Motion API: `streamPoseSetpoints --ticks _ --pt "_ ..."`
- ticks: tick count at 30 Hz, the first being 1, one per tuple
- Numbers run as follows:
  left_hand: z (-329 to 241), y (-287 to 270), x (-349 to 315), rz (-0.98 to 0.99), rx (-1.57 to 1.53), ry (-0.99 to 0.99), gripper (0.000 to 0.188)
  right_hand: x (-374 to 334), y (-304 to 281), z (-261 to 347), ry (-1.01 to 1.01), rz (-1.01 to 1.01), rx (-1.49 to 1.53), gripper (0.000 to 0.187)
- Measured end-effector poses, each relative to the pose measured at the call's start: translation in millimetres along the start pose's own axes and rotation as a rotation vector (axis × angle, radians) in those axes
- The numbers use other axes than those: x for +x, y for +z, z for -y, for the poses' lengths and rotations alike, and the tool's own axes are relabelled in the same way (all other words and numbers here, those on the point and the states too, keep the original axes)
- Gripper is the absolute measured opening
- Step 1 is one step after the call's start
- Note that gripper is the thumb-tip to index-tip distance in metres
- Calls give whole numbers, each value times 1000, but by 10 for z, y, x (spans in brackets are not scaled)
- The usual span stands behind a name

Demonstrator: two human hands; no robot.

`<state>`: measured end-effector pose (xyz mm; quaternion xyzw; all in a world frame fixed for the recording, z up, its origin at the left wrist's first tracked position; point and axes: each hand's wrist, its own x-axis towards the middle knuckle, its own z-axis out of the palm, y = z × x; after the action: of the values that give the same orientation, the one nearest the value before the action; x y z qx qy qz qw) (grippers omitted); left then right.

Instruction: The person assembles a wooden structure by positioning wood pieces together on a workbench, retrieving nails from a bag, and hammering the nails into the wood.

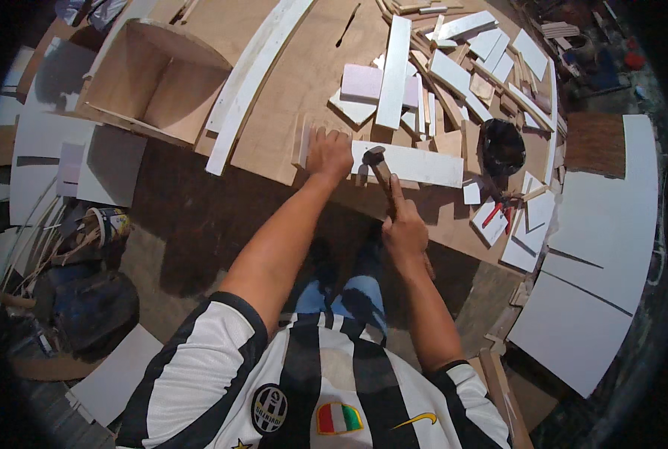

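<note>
At the near edge of the workbench lies a long white-faced board [431,166]. An upright piece of bare wood [301,141] stands at its left end. My left hand [329,156] is closed over that end, its fingers curled on the far side; exactly what they press on is partly hidden. In my right hand [406,233] is a hammer [382,170], gripped by its wooden handle with the index finger stretched along it. The dark hammer head is over the white board, near its left part; whether it touches cannot be told.
Scrap strips [453,71] pile up on the workbench [304,97] at the far right, beside a black-lined container [503,147] and red-handled pliers [492,215]. An open wooden box [158,78] and long white strips [255,82] occupy the left. White panels [603,224] lie beyond the right edge.
</note>
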<state>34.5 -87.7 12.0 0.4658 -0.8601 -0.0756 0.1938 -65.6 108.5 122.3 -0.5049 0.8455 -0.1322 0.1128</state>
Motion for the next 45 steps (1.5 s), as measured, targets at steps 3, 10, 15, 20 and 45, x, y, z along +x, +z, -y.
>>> streamPoseSetpoints --ticks 3,10,15,20,45 --pt "50 34 14 20 3 -1 30 67 -104 67 -13 -60 65 82" --pt "51 23 18 -5 24 42 29 65 -40 -4 36 49 1 72" --pt "38 28 62 -34 40 37 28 32 -93 117 -8 -217 208 77" --pt "54 47 44 -14 20 28 28 31 94 -3 -11 -11 74 85" --pt "46 51 52 -17 28 15 29 -20 171 -50 46 84 32 84"
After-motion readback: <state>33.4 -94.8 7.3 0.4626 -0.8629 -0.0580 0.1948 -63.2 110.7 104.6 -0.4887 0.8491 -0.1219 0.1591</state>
